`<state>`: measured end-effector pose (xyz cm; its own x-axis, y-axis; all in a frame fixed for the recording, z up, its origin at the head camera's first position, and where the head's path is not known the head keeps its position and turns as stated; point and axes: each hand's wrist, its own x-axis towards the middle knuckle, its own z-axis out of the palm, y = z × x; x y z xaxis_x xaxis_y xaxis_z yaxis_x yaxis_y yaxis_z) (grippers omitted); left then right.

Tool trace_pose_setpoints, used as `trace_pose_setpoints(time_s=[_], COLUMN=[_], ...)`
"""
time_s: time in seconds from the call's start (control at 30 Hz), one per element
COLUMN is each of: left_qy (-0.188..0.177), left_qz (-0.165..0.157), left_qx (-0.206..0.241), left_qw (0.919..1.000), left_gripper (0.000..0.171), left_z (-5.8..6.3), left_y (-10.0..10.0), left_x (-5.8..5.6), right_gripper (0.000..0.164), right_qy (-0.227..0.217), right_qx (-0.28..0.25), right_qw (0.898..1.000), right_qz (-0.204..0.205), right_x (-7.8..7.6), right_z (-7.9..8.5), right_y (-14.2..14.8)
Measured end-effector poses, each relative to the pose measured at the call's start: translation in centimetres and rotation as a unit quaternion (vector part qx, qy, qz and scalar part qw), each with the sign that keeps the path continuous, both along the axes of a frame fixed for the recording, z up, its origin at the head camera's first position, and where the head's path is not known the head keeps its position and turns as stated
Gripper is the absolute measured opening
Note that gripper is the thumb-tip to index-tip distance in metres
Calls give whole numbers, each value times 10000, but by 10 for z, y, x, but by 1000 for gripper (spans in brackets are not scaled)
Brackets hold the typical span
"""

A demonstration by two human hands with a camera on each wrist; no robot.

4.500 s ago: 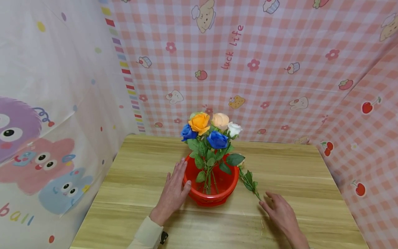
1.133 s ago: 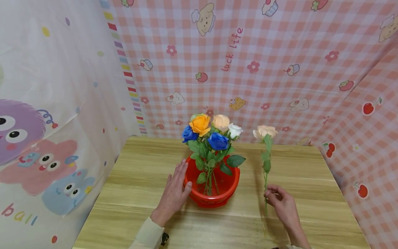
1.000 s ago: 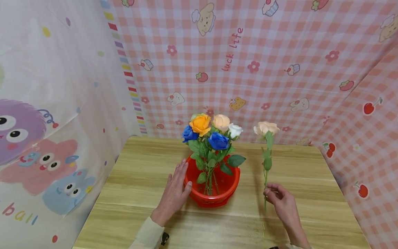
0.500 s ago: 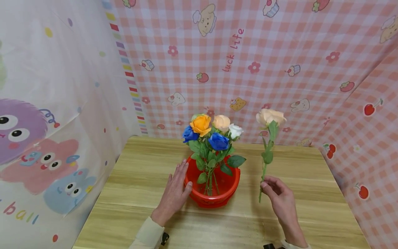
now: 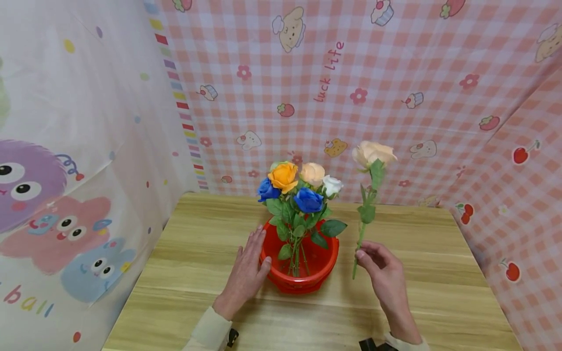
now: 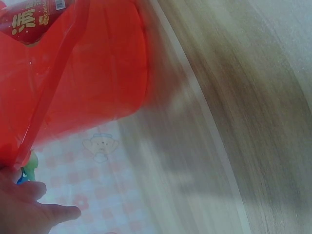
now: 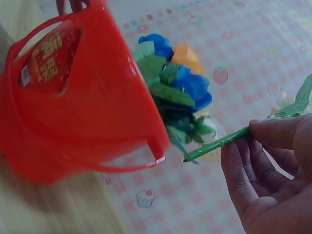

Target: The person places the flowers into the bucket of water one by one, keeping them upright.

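Note:
In the head view my right hand [image 5: 386, 273] pinches the lower stem of a pale peach artificial rose [image 5: 374, 155], which stands nearly upright above the table. The right wrist view shows the cut end of its green stem [image 7: 214, 145] sticking out past my thumb and fingers, pointing at the bucket. My left hand [image 5: 245, 273] rests with extended fingers against the left rim of a red plastic bucket [image 5: 322, 273]. Inside it stand several artificial roses, among them an orange rose [image 5: 283, 176], a blue rose [image 5: 309, 198] and a white rose [image 5: 332, 185].
The bucket stands on a wood-grain table [image 5: 197, 234], and a red handle [image 7: 129, 169] hangs at its side. Behind the table hangs a pink checked cloth [image 5: 263, 97]; a white cartoon-print cloth [image 5: 110, 97] covers the left side.
My right hand has picked the peach rose up from the table, raised it upright, and lately moved it up and left towards the bucket. My left hand has stayed at the rim.

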<state>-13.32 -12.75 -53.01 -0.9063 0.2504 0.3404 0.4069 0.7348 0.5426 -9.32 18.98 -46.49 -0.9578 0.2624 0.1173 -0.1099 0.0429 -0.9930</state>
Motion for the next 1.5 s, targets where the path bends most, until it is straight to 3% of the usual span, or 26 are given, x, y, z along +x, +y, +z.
trace_pose_setpoints(time_s=[0.57, 0.83, 1.07, 1.5], left_qy=[-56, -25, 0, -36], left_qz=[23, 18, 13, 36], left_qx=[-12, 0, -6, -24], left_qw=[10000, 10000, 10000, 10000], left_gripper=[66, 66, 66, 66], left_z=[1, 2, 2, 1], left_y=[0, 0, 0, 0], left_x=[0, 1, 1, 1], right_gripper=[22, 19, 18, 16], right_qy=[149, 418, 350, 473], right_qx=[283, 271, 365, 1374], right_qw=[9989, 9972, 9954, 9848], right_qz=[356, 554, 813, 949], right_x=[-8, -12, -14, -24], right_z=[10, 13, 13, 4], right_y=[-31, -44, -51, -67])
